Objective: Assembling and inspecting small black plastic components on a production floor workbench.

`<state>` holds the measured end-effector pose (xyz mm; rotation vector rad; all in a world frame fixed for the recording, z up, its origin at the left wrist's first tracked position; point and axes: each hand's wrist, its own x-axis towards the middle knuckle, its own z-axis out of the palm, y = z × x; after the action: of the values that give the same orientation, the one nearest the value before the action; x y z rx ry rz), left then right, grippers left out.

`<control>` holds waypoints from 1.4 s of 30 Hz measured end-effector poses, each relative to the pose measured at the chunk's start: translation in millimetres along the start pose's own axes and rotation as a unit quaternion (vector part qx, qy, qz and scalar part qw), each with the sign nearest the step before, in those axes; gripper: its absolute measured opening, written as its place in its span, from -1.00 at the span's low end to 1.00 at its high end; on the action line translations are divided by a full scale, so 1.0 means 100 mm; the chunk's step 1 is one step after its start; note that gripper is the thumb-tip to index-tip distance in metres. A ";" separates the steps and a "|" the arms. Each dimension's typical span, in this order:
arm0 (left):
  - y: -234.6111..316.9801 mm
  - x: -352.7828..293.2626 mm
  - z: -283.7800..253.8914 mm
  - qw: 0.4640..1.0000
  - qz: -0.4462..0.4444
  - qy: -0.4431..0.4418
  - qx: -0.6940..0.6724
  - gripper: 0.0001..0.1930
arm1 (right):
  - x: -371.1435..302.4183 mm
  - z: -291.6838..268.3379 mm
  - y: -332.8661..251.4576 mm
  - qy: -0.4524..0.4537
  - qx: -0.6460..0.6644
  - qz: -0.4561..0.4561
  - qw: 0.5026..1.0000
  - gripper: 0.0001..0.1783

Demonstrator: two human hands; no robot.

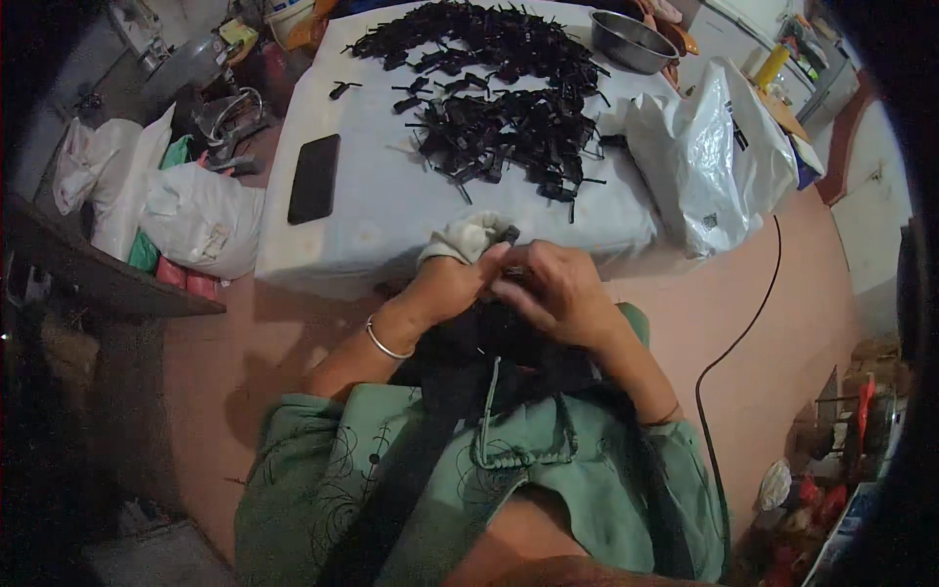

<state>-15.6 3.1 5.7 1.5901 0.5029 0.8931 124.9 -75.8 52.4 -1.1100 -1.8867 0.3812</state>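
Observation:
At the near edge of the white-covered table, my left hand (452, 286) is closed around a bunched white cloth (468, 237). A small black part (509, 235) sticks up beside the cloth, between my two hands. My right hand (559, 293) meets the left at this spot with its fingers curled in; what they pinch is hidden. Beyond my hands lies a large heap of small black plastic parts (509, 137) with thin rods sticking out. One loose black part (344, 90) rests apart from the heap, on the left.
A black phone (314, 179) lies at the table's left. On the right stands a white plastic bag (699, 161), with a metal bowl (634, 43) behind it. Stuffed white sacks (203, 217) sit left of the table. A dark cable (734, 344) crosses the floor on the right.

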 end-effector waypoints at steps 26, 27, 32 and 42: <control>0.10 -0.06 0.13 0.945 0.167 0.062 0.274 -0.78 | -0.25 0.31 0.48 0.054 0.196 0.230 0.952 -0.69; 0.01 -0.01 0.08 0.957 0.150 0.077 0.238 -0.74 | -0.23 0.29 0.47 0.080 0.172 0.220 0.957 -0.70; 0.15 0.00 0.00 0.984 -0.167 0.023 -0.060 -0.64 | -0.33 0.13 0.54 -0.018 0.058 0.214 0.975 -0.87; 0.14 -0.07 0.07 0.992 -0.003 -0.043 0.118 -0.70 | -0.17 0.13 0.39 0.023 0.159 0.226 0.961 -0.85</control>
<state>-16.5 -9.5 16.8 1.8324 0.5686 0.7794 139.3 -65.7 11.7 -1.3053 -1.4525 0.8753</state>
